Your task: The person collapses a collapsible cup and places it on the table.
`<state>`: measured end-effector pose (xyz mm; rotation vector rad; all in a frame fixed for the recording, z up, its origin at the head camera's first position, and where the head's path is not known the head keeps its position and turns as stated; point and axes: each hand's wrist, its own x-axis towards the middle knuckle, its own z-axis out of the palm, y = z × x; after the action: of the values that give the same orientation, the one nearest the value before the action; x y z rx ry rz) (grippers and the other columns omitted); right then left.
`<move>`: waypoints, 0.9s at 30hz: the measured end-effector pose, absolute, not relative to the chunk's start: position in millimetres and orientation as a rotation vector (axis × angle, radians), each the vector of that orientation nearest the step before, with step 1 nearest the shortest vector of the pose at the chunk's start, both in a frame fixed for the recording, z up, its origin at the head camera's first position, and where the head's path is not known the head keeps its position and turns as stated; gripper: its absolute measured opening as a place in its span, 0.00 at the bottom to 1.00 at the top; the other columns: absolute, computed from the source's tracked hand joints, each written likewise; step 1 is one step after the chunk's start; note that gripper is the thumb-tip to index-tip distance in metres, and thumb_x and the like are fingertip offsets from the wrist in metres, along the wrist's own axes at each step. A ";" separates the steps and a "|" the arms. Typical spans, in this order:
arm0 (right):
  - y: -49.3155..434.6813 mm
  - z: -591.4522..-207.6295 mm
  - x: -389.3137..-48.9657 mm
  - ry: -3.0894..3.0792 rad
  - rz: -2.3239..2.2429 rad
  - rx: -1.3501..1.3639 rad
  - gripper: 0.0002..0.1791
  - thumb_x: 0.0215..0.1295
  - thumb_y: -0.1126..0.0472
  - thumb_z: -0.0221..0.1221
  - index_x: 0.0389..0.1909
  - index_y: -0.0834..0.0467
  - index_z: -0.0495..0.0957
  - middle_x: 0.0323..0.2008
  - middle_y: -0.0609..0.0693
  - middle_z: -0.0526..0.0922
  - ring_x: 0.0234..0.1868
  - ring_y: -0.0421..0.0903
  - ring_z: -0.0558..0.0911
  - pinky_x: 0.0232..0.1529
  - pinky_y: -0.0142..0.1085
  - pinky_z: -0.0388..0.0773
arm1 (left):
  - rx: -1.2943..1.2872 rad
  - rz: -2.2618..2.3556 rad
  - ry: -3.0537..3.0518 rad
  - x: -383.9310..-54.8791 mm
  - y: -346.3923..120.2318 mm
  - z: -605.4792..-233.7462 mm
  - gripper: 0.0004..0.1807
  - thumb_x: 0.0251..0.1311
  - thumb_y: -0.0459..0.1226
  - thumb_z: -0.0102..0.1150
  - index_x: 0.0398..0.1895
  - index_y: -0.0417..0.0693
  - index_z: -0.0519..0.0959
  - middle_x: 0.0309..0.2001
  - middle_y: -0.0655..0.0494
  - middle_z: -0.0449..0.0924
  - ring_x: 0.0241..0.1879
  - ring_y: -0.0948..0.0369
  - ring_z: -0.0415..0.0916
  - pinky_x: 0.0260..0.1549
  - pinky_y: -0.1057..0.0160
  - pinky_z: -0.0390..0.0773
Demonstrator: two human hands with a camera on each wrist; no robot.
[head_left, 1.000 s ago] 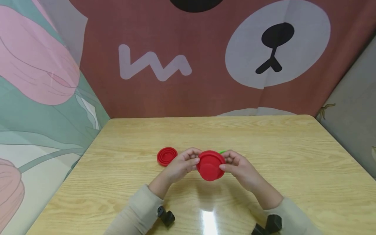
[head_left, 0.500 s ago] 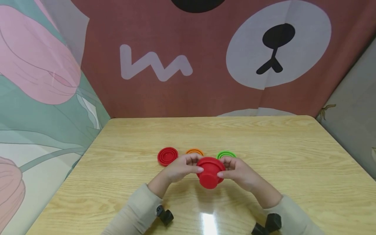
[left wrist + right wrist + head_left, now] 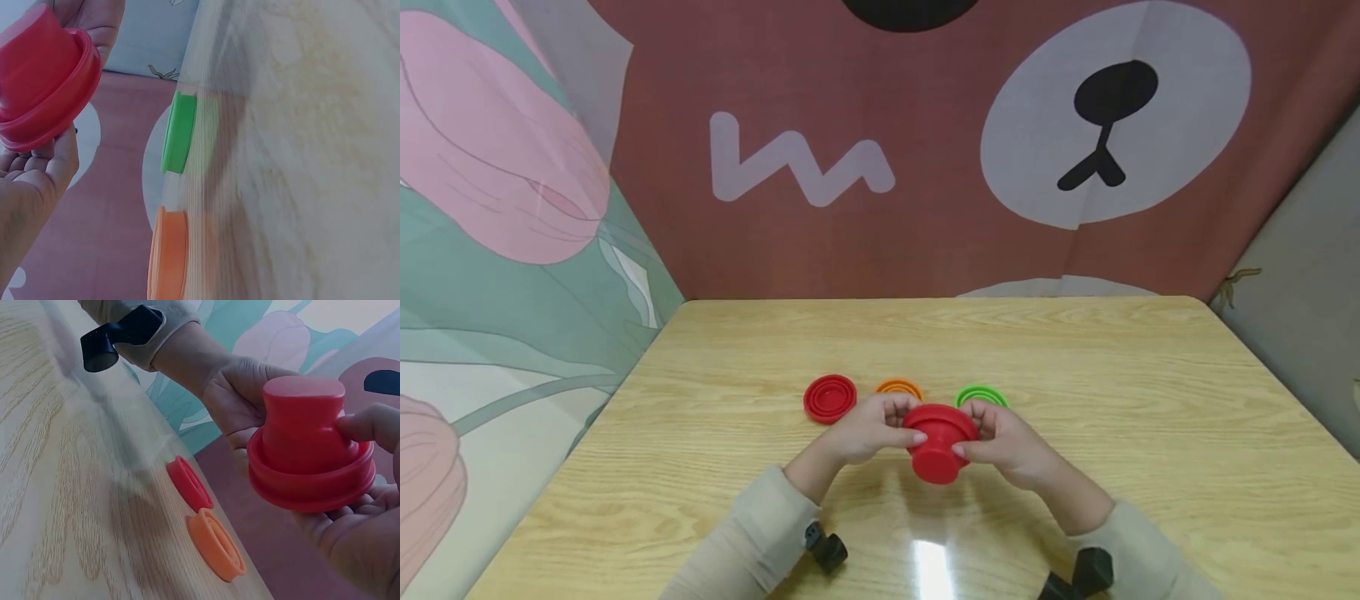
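Held above the table between both hands is a red collapsible cup [image 3: 937, 458], its base pushed out below a wide, still-folded rim band. My left hand [image 3: 868, 433] grips the rim on the left, thumb on the near wall. On the opposite side my right hand [image 3: 1015, 450] pinches it the same way, fingers behind. In the right wrist view the cup [image 3: 306, 434] shows its flat base upward, and a thumb dents its wall. Behind the hands lie a flat red collapsed cup [image 3: 831, 399], an orange one [image 3: 900, 387] and a green one [image 3: 982, 394], the last two partly hidden.
The wooden table [image 3: 715, 467] reaches back to a brown cloth [image 3: 925, 242] with a cartoon bear. Black camera mounts [image 3: 826, 548] sit at both wrists, close over the tabletop. A bright reflection shows at the table's front.
Both hands have come down slightly and tilted the red cup, and its base now sticks out further. The orange and green cups have come into view behind the hands.
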<state>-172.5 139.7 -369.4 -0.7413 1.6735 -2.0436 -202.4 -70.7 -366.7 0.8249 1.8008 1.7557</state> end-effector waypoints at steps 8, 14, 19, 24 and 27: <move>138.1 -371.4 -173.5 1.658 -2.064 -0.774 0.09 0.51 0.74 0.52 0.33 0.64 0.65 0.30 0.48 0.76 0.31 0.39 0.76 0.31 0.30 0.75 | 0.820 1.775 1.782 -202.0 -68.5 -366.8 0.14 0.50 0.24 0.51 0.40 0.22 0.67 0.27 0.57 0.75 0.28 0.66 0.72 0.28 0.70 0.74; 135.8 -371.7 -172.8 1.799 -2.047 -0.723 0.09 0.47 0.77 0.48 0.32 0.70 0.63 0.29 0.49 0.74 0.30 0.39 0.74 0.30 0.29 0.74 | 0.830 1.744 1.874 -202.3 -68.3 -367.4 0.11 0.50 0.24 0.50 0.37 0.25 0.67 0.27 0.56 0.73 0.27 0.66 0.71 0.28 0.70 0.74; 136.1 -369.0 -168.3 2.034 -1.970 -0.658 0.11 0.51 0.74 0.50 0.35 0.76 0.63 0.30 0.53 0.72 0.29 0.40 0.73 0.30 0.30 0.74 | 0.888 1.632 1.996 -202.1 -68.5 -369.1 0.08 0.54 0.26 0.50 0.37 0.31 0.67 0.28 0.53 0.73 0.28 0.66 0.70 0.27 0.71 0.73; 133.7 -367.9 -165.8 2.212 -1.929 -0.593 0.10 0.54 0.74 0.51 0.36 0.75 0.65 0.30 0.56 0.71 0.28 0.40 0.74 0.29 0.30 0.75 | 0.890 1.642 2.020 -200.6 -66.3 -368.8 0.07 0.56 0.23 0.45 0.38 0.29 0.65 0.28 0.51 0.73 0.27 0.67 0.70 0.26 0.73 0.71; 131.0 -367.8 -165.4 2.261 -1.943 -0.569 0.10 0.53 0.75 0.50 0.36 0.75 0.66 0.31 0.58 0.72 0.27 0.41 0.75 0.28 0.31 0.76 | 0.868 1.678 2.023 -200.0 -63.6 -369.4 0.07 0.57 0.23 0.43 0.39 0.27 0.64 0.28 0.52 0.72 0.27 0.67 0.70 0.25 0.73 0.72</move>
<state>-165.4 131.0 -367.8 -0.5690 2.2606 -1.9431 -200.0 -63.6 -369.4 0.8684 2.0232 1.6781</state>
